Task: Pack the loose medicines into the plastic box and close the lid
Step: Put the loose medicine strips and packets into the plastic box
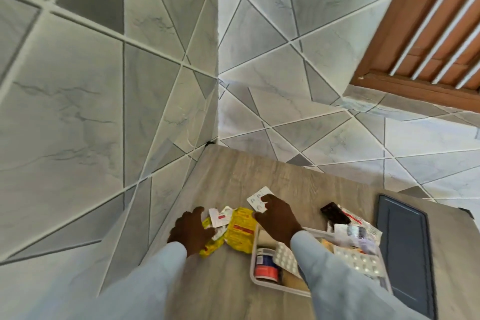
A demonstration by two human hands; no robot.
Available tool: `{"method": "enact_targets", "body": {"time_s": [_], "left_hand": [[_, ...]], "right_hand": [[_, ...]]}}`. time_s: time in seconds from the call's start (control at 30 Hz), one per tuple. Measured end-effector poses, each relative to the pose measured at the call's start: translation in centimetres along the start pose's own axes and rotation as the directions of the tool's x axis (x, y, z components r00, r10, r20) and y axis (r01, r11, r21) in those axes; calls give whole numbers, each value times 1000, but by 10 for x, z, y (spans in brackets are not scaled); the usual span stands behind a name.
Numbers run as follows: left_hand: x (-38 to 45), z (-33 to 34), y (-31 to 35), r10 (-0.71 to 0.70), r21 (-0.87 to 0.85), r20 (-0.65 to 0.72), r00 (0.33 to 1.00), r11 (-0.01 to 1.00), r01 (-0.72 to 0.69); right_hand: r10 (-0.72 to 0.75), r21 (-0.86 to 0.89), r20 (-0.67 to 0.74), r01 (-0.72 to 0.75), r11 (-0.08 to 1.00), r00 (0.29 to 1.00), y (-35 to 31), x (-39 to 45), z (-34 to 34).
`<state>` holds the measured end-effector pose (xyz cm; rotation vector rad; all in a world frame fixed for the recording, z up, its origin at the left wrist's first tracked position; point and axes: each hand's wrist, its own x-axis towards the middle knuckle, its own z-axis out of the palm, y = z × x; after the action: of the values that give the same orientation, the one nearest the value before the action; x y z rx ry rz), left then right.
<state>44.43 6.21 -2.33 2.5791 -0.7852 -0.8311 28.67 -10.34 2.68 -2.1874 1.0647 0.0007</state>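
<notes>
Two hands: right hand [279,218] pinches one blister strip [259,200]

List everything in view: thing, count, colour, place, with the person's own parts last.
plastic box: one, clear, on the table, open, holding medicines
blister strips: at least two, silvery, inside the box
small jar: one, white, red and blue, in the box's left end
yellow packets: two, on the table left of the box
lid: one, dark blue, flat, right of the box
table: one, grey wood grain
left hand: on the yellow packets
right hand: pinching a white blister card
</notes>
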Motion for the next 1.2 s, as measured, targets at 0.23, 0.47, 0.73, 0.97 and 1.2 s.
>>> {"method": "enact_targets", "body": {"time_s": [0.23, 0.47, 0.73, 0.97, 1.2], "left_hand": [[13, 4, 18, 39, 107, 38, 998, 993, -43], [35, 11, 14, 27, 95, 19, 999, 995, -28], [54, 11, 14, -1, -211, 97, 995, 977, 21], [54, 17, 4, -46, -431, 130, 990, 897, 99], [47, 15, -11, 46, -445, 105, 993, 895, 5]], "right_hand": [[24, -627, 195, 106, 772, 980, -35, 32, 31], [84, -730, 238, 121, 673, 968, -31, 52, 50], [95, -493, 232, 33, 869, 968, -29, 65, 46], [83, -317, 310, 21, 948, 947, -40, 61, 54], [13, -284, 398, 110, 952, 917, -47, 59, 63]]}}
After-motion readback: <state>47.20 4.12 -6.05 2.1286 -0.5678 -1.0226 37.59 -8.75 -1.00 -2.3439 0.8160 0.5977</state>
